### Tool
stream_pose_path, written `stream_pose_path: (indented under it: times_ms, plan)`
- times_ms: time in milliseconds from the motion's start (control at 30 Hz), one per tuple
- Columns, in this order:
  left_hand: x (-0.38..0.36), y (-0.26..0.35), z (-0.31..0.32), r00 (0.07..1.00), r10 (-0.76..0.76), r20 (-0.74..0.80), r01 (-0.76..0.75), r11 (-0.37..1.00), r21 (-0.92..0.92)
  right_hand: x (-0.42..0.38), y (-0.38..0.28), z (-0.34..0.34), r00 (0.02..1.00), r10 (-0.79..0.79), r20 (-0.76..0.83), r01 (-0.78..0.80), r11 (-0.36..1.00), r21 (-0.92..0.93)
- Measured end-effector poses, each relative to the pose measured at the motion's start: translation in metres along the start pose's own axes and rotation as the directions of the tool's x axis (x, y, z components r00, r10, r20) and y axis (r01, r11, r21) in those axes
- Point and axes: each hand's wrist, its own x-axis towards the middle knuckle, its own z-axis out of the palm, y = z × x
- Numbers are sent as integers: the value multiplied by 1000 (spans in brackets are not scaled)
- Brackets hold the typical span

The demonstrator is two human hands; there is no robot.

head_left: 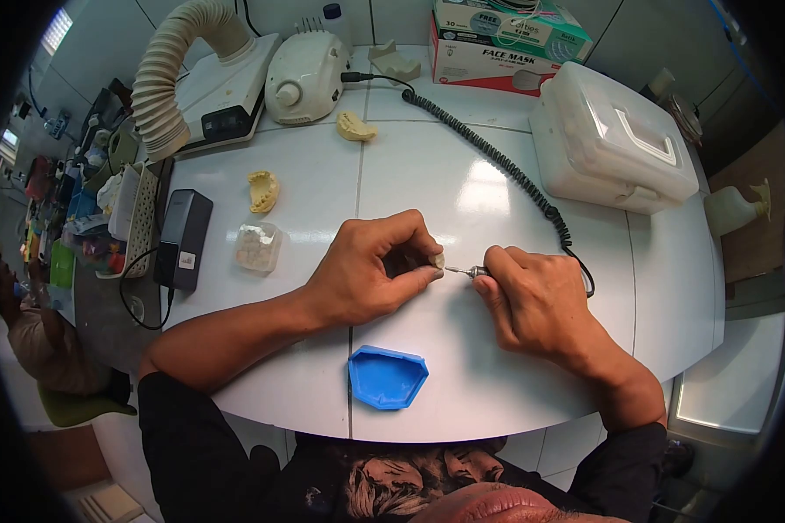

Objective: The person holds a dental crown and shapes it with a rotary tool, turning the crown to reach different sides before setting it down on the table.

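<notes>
My left hand (370, 268) pinches a small pale piece (438, 261) between thumb and fingertips; it looks tooth-coloured, but its exact kind is too small to tell. My right hand (536, 301) is wrapped round a rotary handpiece (477, 272), whose thin bur points left and reaches the small piece or stops just short of it. From the handpiece side a black coiled cord (497, 159) runs to the white control unit (303, 80). Below my hands lies a blue tray-like mould (388, 378). Left of them are a yellowish dental cast (263, 191) and a small clear box (258, 247).
Another cast (356, 127) lies near the control unit. A dust extractor with a ribbed hose (155, 96) stands back left, above a black power adapter (184, 240). Face mask boxes (506, 65) and a white carry case (615, 139) stand back right. Another person (48, 336) sits far left.
</notes>
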Motion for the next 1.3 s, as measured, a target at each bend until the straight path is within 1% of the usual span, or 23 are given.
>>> stream_pose_path:
  times_ms: [67, 167, 267, 467, 567, 667, 767, 867, 1067, 1167, 1300]
  plan:
    - [0, 3, -1, 999, -32, 9, 32, 999, -12, 0, -1, 0, 1000, 6, 12, -6, 1000, -6]
    - [0, -1, 0, 1000, 1, -10, 0, 1000, 7, 0, 0, 0, 1000, 7, 10, -7, 1000, -9]
    - [0, 0, 0, 1000, -11, -6, 11, 1000, -27, 0, -2, 0, 1000, 19, 18, -18, 1000, -14]
    - [0, 1, 0, 1000, -19, -7, 18, 1000, -25, 0, -1, 1, 1000, 7, 8, -7, 1000, -19]
    - [0, -1, 0, 1000, 3, -8, -3, 1000, -31, 0, -2, 0, 1000, 9, 7, -9, 1000, -13]
    - [-1, -1, 1, 1000, -6, 0, 6, 999, -46, 0, -3, 0, 1000, 9, 15, -9, 1000, -16]
    - [0, 3, -1, 997, -67, 31, 69, 996, -59, 0, -3, 1, 1000, 6, 14, -5, 1000, -19]
    - [0, 1, -1, 997, -72, 33, 74, 995, -69, 0, -2, 2, 1000, -3, -2, 3, 1000, -31]
    - [0, 2, -1, 996, -78, 32, 80, 994, -73, 0, -3, 0, 1000, 5, 15, -5, 1000, -30]
    - [0, 1, 1, 999, -38, 3, 38, 996, -81, 0, -2, 2, 1000, 4, 0, -4, 1000, -29]
    - [0, -1, 1, 999, -37, 1, 37, 996, -77, 0, -3, 1, 1000, 12, 4, -12, 999, -33]
